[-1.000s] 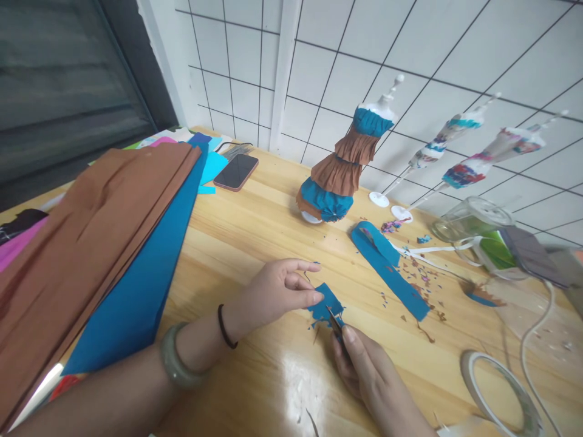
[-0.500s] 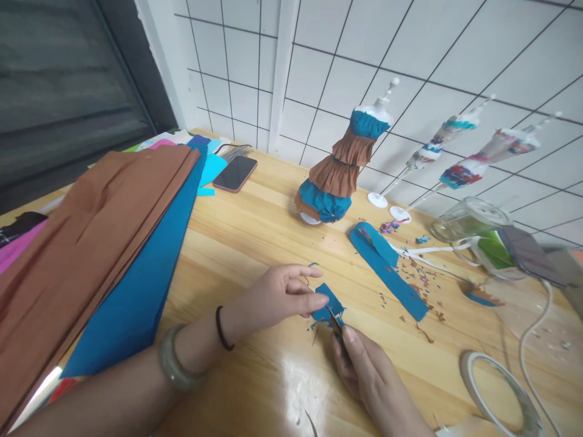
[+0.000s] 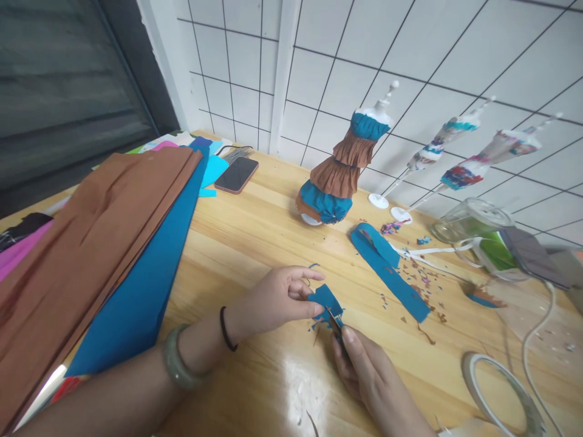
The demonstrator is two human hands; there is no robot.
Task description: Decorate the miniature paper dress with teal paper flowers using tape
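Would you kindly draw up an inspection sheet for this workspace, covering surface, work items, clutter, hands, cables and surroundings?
Surface: wooden table, glossy, with glare near the hands.
Work items: small blue piece between the hands; dark cutting tool against it, type partly hidden.
Clutter: blue and brown scraps around the blue strip; tape roll at right; brown sheets at left; phone beyond them.
Hands: left hand, thumb at the blue piece, firmness of grip unclear; right hand, fingers closed around the cutting tool.
Cables: white cable passing the tape roll.
Surroundings: tiled wall; three dress forms on stands, the nearest ruffled in blue and brown.
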